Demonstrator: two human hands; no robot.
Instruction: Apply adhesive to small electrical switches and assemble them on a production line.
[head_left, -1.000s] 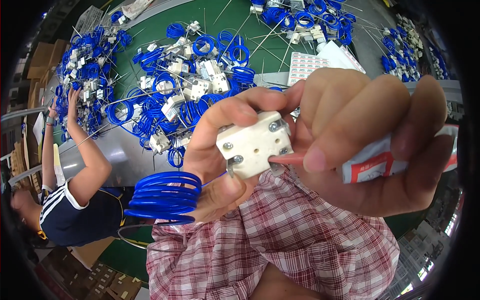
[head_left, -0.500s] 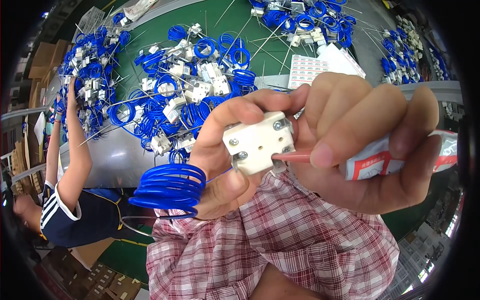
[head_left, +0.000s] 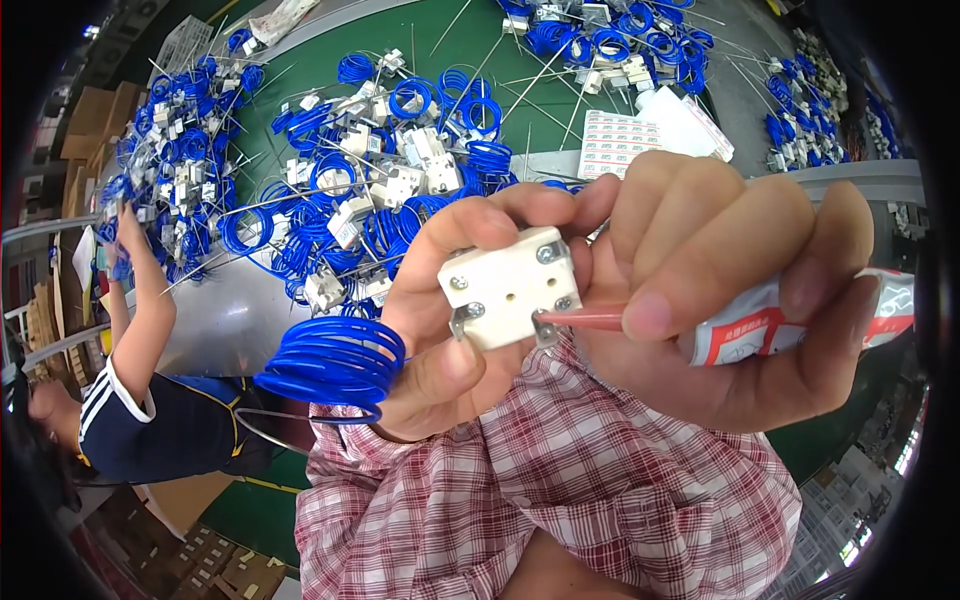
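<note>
Steadying a pinkish-red nozzle at the four o'clock corner of the white screw-terminal block looks like the step in hand; I judge the next move calls for fine aim and gentle pressure. From my remote seat I see the block mid-view, my left hand clamped around it, a blue coil at eight o'clock. My right hand is closed on the squeeze tube at three o'clock.
</note>
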